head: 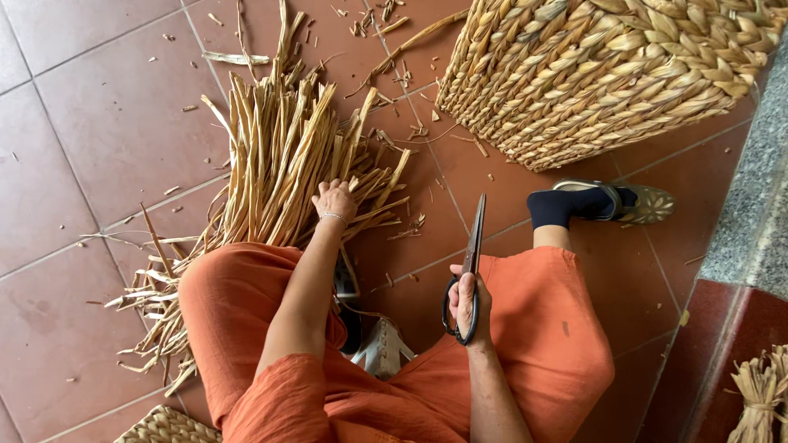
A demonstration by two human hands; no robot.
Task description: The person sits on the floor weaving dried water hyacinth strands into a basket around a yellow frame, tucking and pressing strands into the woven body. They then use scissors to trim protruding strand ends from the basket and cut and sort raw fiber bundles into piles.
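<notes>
Your left hand [334, 201] rests palm-down on the bundle of dried reed strips [275, 172], which lies on the tiled floor [98, 107] at about 11 o'clock from your lap, fanning away from you toward 12 o'clock. The fingers are spread flat over the strip ends; whether they curl around any single strip cannot be told from this view. Your right hand [468, 299] is closed through the loop handles of the black scissors [472, 254], whose blades are together and point toward 12 o'clock, well apart from the bundle. Judge the strips as light, dry and stiff along their length but brittle at the frayed tips: they are likely to splinter or slide over one another if pinched loosely. Take hold near the gathered middle, where the strips lie parallel, rather than at the splayed ends. The woven basket [607, 74] at 1 o'clock is cut off by the top and right edges, so its full shape and opening are not visible. A second woven piece [168, 427] at 7 o'clock shows only an edge, and tied bundles [759, 394] at 4 o'clock are cropped. The object between your knees [379, 349] is partly hidden by cloth and hard to identify. Your right foot [603, 203] sits at 2 o'clock beside the basket.
</notes>
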